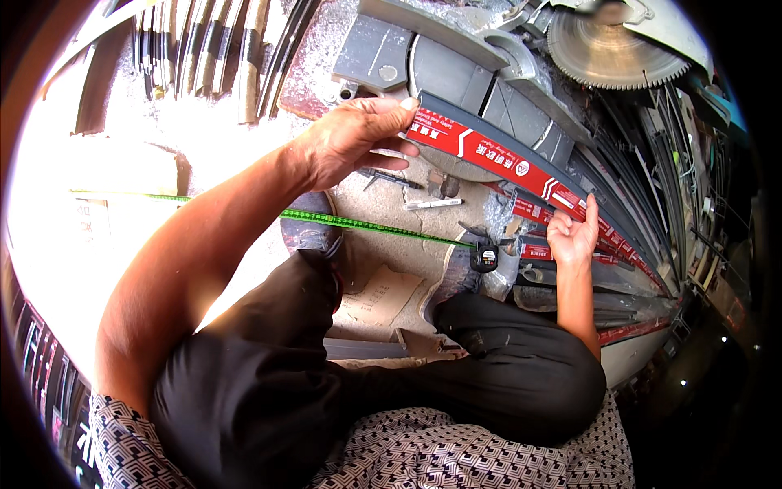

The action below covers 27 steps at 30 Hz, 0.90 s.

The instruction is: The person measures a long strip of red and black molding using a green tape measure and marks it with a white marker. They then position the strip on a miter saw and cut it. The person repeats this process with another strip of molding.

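Note:
Between the thumb and fingers of my left hand is the near-left end of a long grey profile with a red printed film along its side. It slants away to the right across the front of a saw's base. My right hand is at the profile's lower edge farther along; its index finger is straight against the red film and the other fingers are curled. Below lies a black tape measure, its green blade drawn out to the left past my left forearm. A white marker pen rests on the ground.
A toothed circular saw blade hangs at the upper right over the grey saw base. Several dark profiles lie at the upper left, with more bundled at right. A piece of cardboard lies near my crossed legs.

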Tool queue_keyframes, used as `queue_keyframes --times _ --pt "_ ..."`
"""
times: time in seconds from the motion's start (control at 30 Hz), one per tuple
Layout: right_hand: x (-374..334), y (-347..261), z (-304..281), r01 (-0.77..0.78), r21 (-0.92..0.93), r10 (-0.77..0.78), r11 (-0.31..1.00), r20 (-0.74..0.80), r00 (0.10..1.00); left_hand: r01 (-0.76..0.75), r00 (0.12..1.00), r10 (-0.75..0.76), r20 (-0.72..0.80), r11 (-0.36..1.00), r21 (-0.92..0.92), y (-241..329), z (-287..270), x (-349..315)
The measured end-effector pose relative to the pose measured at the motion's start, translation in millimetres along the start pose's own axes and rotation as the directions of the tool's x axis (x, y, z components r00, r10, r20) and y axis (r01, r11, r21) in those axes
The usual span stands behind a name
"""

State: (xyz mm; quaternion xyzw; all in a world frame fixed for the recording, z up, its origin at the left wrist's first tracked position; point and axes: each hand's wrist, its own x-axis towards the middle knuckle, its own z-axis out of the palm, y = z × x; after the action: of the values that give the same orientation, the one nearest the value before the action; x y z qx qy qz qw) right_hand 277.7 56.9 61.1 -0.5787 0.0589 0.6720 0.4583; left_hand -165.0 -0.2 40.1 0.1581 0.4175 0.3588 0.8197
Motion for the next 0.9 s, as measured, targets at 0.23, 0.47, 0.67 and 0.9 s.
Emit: queue_keyframes --times 0.23,0.47,0.67,0.9 --pt "-0.7 1.8 5.0 0.022 -0.009 -0.022 1.000 -0.024 0.999 -0.039 0.999 0.038 0.029 0.999 0.010 5.0 3.3 -5.4" --pt "1.3 0.3 1.2 0.025 -0.013 -0.025 1.000 -0.022 0.999 -0.045 0.999 0.044 0.023 0.998 0.039 1.9 1.7 -3.0" --pt "3.0 -0.3 -1.5 0.011 -0.021 -0.011 1.000 -0.003 1.000 -0.028 1.000 0.029 -0.007 1.000 0.010 0.7 2.0 -1.9" --pt "4.5 0.0 0.0 -0.012 -0.009 0.011 1.000 -0.047 0.999 -0.011 1.000 0.011 -0.022 1.000 -0.006 -2.4 0.3 -0.1"
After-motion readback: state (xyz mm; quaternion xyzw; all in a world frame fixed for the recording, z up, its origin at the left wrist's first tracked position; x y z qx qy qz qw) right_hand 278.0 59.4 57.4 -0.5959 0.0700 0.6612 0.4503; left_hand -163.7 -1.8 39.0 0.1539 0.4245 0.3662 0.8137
